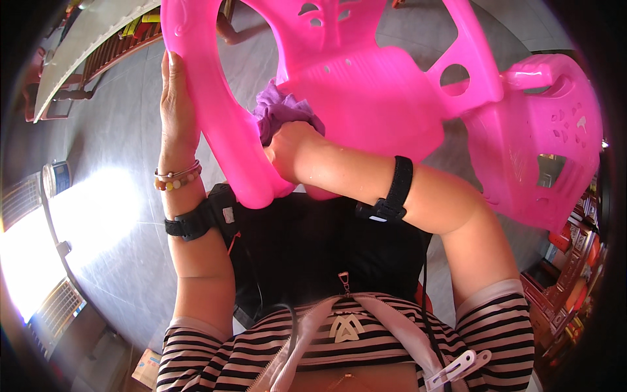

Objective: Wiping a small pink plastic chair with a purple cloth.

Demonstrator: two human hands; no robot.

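A bright pink plastic chair (366, 78) is tipped toward me, filling the top of the view. My left hand (175, 98) grips the outer edge of its left armrest, fingers wrapped behind the plastic. My right hand (287, 147) is closed on a purple cloth (281, 111) and presses it against the inner side of that armrest, close to the seat. Both forearms wear black straps, and beaded bracelets sit on my left wrist.
A second pink plastic chair (548, 144) stands at the right. Grey tiled floor (124, 163) with strong sun glare lies at the left. Dark wooden furniture (568, 274) is at the right edge, and a wooden rail with a pale ledge (85, 39) at the upper left.
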